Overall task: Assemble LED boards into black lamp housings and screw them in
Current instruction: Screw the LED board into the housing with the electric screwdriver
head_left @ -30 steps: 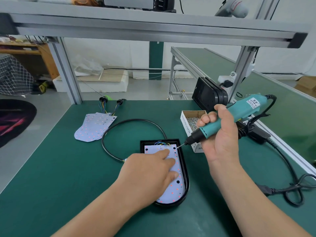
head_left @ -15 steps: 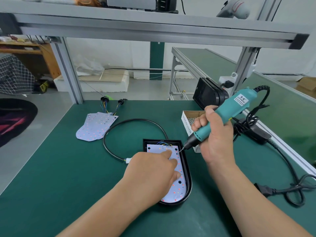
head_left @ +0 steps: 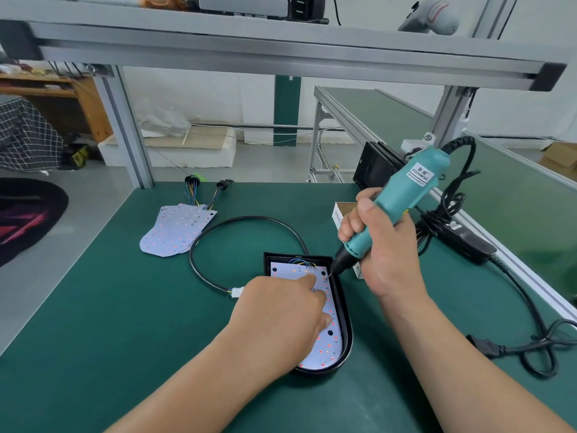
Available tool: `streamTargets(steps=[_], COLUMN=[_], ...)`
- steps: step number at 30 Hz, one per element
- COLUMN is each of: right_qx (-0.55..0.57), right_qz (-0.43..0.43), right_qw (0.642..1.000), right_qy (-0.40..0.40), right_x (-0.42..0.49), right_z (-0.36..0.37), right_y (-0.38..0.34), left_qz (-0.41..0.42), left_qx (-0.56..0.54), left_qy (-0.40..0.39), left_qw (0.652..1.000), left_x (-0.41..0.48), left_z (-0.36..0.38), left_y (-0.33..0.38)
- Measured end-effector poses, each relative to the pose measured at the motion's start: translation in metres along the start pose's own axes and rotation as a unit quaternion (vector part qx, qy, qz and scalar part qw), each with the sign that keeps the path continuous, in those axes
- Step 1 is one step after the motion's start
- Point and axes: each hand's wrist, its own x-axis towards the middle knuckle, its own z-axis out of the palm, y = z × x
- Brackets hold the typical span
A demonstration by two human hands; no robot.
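Note:
A black lamp housing lies on the green bench with a white LED board set inside it. My left hand rests on the board, its fingers pressing down and the index fingertip near the board's upper right corner. My right hand grips a teal electric screwdriver, tilted, its bit tip touching the board at that upper right corner, beside my fingertip. A black cable loops from the housing's left side.
Spare LED boards with coloured wires lie at the back left. A small cardboard screw box stands behind my right hand. The screwdriver's power supply and coiled cord lie at right. Black housings lean against the frame post.
The screwdriver has swung more upright and its tip has come down onto the board's upper right corner. My left hand stays pressed on the board.

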Motion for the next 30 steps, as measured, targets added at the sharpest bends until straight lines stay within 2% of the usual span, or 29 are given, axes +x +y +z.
streamTargets(steps=[12,16,19,21,24,28,30], right_qx=[-0.03,-0.023,-0.038,-0.009,0.082,0.204,0.241], right_qz=[0.028,0.001,-0.023,-0.036,-0.032,0.03,0.033], right_qw=[0.996,0.997,0.99,0.988,0.989,0.978,0.97], right_qy=[-0.074,-0.071,-0.13,-0.153,-0.116,-0.018,0.018], right_x=[0.002,-0.003,-0.004,-0.003,-0.004,-0.008,-0.007], right_z=[0.004,0.001,0.003,0.005,0.005,-0.001,-0.006], right_y=[-0.003,-0.005,-0.011,-0.017,-0.021,-0.018,-0.02], left_qz=[0.008,0.01,0.045,0.06,0.034,-0.048,-0.077], left_qx=[0.024,0.033,0.031,0.032,0.011,-0.105,-0.174], left_qy=[0.005,0.011,-0.015,-0.033,-0.012,0.003,0.017], left_qw=[1.0,0.999,0.998,0.997,0.999,0.993,0.982], left_x=[0.002,0.0,-0.002,-0.004,-0.005,-0.006,-0.008], left_z=[0.006,0.011,0.013,0.014,0.01,0.013,0.01], left_y=[0.003,0.001,-0.001,-0.002,-0.003,-0.013,-0.022])
